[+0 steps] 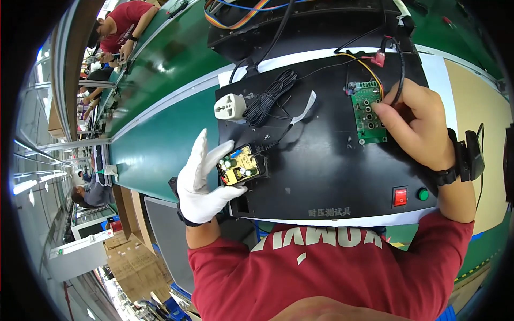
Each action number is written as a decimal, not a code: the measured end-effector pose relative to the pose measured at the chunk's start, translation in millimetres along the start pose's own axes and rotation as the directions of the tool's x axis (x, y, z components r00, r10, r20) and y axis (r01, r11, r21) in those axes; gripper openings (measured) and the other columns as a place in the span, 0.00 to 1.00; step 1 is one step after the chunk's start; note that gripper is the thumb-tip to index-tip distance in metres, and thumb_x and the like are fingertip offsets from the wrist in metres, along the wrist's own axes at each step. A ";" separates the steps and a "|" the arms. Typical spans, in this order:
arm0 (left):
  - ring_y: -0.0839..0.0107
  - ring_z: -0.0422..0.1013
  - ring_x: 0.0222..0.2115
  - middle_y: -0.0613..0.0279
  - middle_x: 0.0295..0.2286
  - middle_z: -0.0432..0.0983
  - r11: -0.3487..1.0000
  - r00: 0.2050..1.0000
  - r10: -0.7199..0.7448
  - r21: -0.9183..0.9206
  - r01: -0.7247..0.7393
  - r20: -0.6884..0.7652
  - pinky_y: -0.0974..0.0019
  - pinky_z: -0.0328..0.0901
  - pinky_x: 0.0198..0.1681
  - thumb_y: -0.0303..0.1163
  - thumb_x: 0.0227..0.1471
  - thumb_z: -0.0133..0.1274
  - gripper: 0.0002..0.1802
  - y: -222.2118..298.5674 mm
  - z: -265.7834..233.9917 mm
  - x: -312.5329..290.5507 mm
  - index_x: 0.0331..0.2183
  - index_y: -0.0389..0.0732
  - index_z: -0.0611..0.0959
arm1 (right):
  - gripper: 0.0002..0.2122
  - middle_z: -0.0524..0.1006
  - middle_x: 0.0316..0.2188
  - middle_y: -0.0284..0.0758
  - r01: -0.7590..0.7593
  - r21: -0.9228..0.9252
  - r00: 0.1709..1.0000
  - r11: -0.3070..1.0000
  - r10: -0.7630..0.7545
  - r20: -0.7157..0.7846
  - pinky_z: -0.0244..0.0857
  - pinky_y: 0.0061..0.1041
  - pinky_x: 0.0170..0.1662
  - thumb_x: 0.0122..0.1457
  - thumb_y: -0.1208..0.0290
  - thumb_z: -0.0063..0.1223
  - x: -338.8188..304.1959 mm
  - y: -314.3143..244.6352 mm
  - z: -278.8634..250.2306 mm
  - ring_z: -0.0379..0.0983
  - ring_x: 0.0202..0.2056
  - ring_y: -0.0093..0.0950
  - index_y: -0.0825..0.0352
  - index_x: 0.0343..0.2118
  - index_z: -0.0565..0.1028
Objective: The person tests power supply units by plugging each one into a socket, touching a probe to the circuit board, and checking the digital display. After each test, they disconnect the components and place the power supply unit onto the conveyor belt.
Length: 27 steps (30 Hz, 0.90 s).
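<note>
1. Step in hand, apparently: the gloved left hand (199,186) grips the small circuit board (239,167) at the black box's (305,174) left side; the right hand (420,125) curls, fingertips at the green board (363,121).
2. Next move: probably calls for steady left support.
3. Hidden: the small circuit board's underside; whether right fingertips pinch anything, cannot tell.

Left of centre, the white-gloved left hand (201,179) grips a small black-cased yellow circuit board (239,166). Right of centre, the bare right hand (423,125) has its thumb over a green rectangular circuit board (362,120). Upper centre, a white rounded socket adapter (229,107) lies beside a coiled black cable (272,97).
</note>
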<state>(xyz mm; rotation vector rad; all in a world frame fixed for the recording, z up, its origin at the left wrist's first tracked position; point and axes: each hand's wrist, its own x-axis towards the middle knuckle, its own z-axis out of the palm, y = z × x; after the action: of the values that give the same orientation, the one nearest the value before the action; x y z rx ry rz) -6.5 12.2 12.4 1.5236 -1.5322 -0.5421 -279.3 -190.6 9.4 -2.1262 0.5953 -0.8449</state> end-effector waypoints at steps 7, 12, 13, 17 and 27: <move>0.60 0.69 0.41 0.48 0.34 0.74 0.995 0.996 -0.085 0.049 0.086 -0.026 0.51 0.45 0.54 0.31 0.20 0.67 0.50 6.0 -1.8 7.2 0.51 0.40 0.63 | 0.10 0.63 0.10 0.29 0.087 -0.024 0.991 0.996 -0.089 -0.101 0.47 0.16 0.15 0.46 0.79 0.52 1.4 7.4 2.0 0.56 0.12 0.16 0.69 0.17 0.62; 0.58 0.71 0.39 0.49 0.32 0.75 0.927 0.929 0.261 0.200 -0.316 0.262 0.44 0.41 0.54 0.31 0.27 0.64 0.41 1.0 -16.7 23.8 0.48 0.41 0.66 | 0.09 0.63 0.10 0.29 0.028 0.007 0.992 1.000 -0.027 -0.121 0.47 0.17 0.15 0.46 0.79 0.52 0.2 6.0 2.3 0.55 0.12 0.16 0.69 0.17 0.63; 0.57 0.71 0.39 0.50 0.32 0.75 0.935 0.923 0.256 0.168 -0.312 0.288 0.44 0.41 0.54 0.32 0.29 0.63 0.40 -1.1 -18.4 26.2 0.48 0.42 0.67 | 0.09 0.63 0.09 0.29 0.035 0.017 0.993 0.999 -0.033 -0.111 0.48 0.17 0.15 0.47 0.78 0.52 0.8 7.0 1.4 0.55 0.12 0.16 0.69 0.17 0.63; 0.53 0.70 0.39 0.51 0.31 0.75 0.966 0.916 0.253 -0.020 -0.259 0.311 0.41 0.38 0.54 0.32 0.27 0.65 0.41 -10.0 -19.1 32.0 0.48 0.48 0.67 | 0.09 0.63 0.10 0.29 -0.007 0.058 0.997 0.998 0.012 -0.078 0.49 0.17 0.16 0.48 0.76 0.51 1.1 11.1 -3.5 0.56 0.13 0.16 0.69 0.17 0.65; 0.55 0.69 0.40 0.49 0.31 0.75 0.972 0.959 0.129 -0.226 -0.071 0.254 0.42 0.36 0.56 0.30 0.21 0.67 0.48 -20.5 -18.5 25.5 0.49 0.47 0.65 | 0.08 0.67 0.11 0.32 0.119 -0.002 0.992 0.993 -0.119 0.043 0.52 0.22 0.15 0.45 0.76 0.55 5.7 11.2 -5.8 0.63 0.12 0.25 0.68 0.17 0.67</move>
<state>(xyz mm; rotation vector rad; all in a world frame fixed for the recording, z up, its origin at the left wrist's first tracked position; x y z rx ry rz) 23.7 -10.1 12.3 1.2369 -1.6834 -0.8529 -281.3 -203.7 5.7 -2.1954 0.4522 -0.8613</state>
